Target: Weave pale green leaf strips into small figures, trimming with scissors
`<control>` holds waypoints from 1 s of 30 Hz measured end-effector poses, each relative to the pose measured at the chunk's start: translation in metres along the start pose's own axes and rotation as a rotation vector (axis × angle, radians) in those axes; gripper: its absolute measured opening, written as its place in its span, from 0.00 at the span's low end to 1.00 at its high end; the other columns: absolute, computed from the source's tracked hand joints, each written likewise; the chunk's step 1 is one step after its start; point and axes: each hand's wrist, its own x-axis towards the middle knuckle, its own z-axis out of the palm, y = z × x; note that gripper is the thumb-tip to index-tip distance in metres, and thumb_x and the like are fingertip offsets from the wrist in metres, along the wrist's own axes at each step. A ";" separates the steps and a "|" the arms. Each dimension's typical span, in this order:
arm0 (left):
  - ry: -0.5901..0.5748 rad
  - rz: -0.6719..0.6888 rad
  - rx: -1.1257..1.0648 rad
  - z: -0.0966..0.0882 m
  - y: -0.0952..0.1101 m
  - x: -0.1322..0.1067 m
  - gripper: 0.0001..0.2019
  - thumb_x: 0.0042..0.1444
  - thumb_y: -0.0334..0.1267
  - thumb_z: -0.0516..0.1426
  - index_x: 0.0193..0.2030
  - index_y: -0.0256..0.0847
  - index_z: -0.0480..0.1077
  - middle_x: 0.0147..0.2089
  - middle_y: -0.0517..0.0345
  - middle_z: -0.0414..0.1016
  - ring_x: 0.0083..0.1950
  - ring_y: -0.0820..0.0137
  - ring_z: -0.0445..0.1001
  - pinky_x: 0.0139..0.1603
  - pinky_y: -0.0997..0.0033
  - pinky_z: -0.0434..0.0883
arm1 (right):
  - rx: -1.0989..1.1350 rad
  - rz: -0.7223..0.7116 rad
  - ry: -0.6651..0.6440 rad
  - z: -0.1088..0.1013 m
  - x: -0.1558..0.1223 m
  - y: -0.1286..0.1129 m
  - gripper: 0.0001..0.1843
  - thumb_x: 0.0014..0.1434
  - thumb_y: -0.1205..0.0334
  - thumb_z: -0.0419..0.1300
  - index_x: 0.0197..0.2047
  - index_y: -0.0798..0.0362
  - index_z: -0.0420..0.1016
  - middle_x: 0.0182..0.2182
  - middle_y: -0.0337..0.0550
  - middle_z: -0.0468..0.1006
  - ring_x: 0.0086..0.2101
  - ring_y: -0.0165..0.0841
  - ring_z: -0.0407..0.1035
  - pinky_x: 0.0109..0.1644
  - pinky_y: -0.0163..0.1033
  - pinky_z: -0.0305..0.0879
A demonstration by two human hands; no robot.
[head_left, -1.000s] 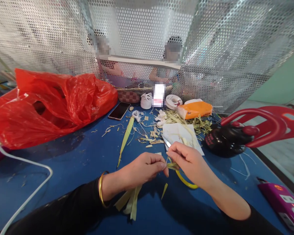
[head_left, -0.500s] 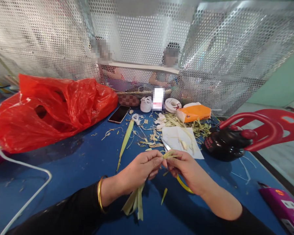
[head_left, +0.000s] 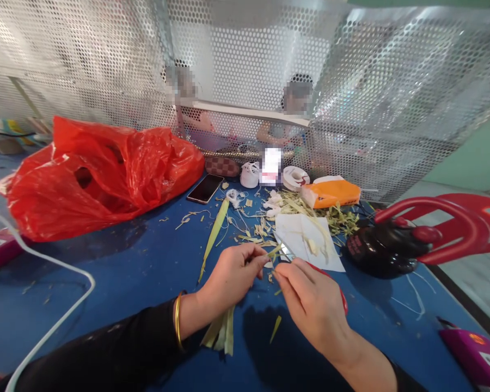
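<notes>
My left hand (head_left: 239,272) is closed in a pinch around a bundle of pale green, flat leaf strips (head_left: 220,332), which look like plant husk. Their wide ends hang below the palm, and a short tip pokes out past the fingertips. Close by on the right, my right hand (head_left: 312,302) grips a pair of scissors (head_left: 343,299). A red part of the handle curves out behind the knuckles, and the blades point up by the strip tip. Between and beyond the hands lie a long green leaf (head_left: 215,231) and several cut scraps (head_left: 259,234).
Left lies a red plastic bag (head_left: 106,179); a phone (head_left: 206,188) is beside it. White paper (head_left: 306,239), an orange tissue pack (head_left: 330,193) and a ribbon spool (head_left: 296,177) sit ahead. A black pot (head_left: 379,247) stands right. A white cable (head_left: 65,321) crosses left. People sit behind perforated sheeting.
My right hand has come away from the strip ends and turned, with the scissors now beside the tip. My left hand keeps hold of the bundle. The view has shifted slightly.
</notes>
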 end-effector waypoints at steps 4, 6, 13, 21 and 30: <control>0.011 0.011 0.043 0.000 0.001 -0.001 0.09 0.59 0.40 0.52 0.30 0.39 0.68 0.22 0.66 0.66 0.22 0.77 0.61 0.25 0.77 0.59 | -0.084 -0.070 0.009 0.001 0.002 -0.001 0.12 0.66 0.68 0.49 0.34 0.54 0.70 0.22 0.40 0.68 0.23 0.31 0.63 0.28 0.36 0.54; 0.019 0.040 0.079 0.000 0.002 -0.001 0.10 0.59 0.38 0.52 0.29 0.39 0.68 0.22 0.66 0.65 0.23 0.76 0.61 0.26 0.77 0.60 | -0.099 -0.099 -0.008 0.002 0.002 -0.001 0.12 0.66 0.70 0.49 0.32 0.53 0.70 0.22 0.40 0.68 0.23 0.31 0.62 0.28 0.36 0.53; -0.012 0.089 0.246 0.000 0.001 -0.002 0.11 0.60 0.36 0.51 0.29 0.39 0.70 0.24 0.63 0.69 0.27 0.74 0.66 0.29 0.75 0.61 | -0.132 -0.179 -0.047 0.005 -0.003 0.000 0.13 0.64 0.71 0.49 0.32 0.54 0.70 0.22 0.41 0.67 0.24 0.33 0.60 0.29 0.38 0.51; -0.219 0.286 0.479 -0.002 0.002 -0.006 0.10 0.58 0.31 0.51 0.33 0.40 0.74 0.33 0.57 0.77 0.36 0.69 0.73 0.36 0.73 0.63 | -0.056 -0.063 -0.091 -0.008 0.004 0.008 0.15 0.65 0.67 0.48 0.29 0.53 0.70 0.22 0.39 0.67 0.23 0.30 0.61 0.27 0.37 0.51; -0.413 0.126 0.095 -0.001 0.009 -0.006 0.09 0.60 0.37 0.52 0.32 0.39 0.71 0.25 0.64 0.67 0.26 0.76 0.65 0.29 0.78 0.62 | 0.709 0.619 -0.275 -0.011 0.020 0.028 0.14 0.57 0.54 0.59 0.24 0.52 0.67 0.17 0.31 0.59 0.20 0.26 0.52 0.23 0.33 0.48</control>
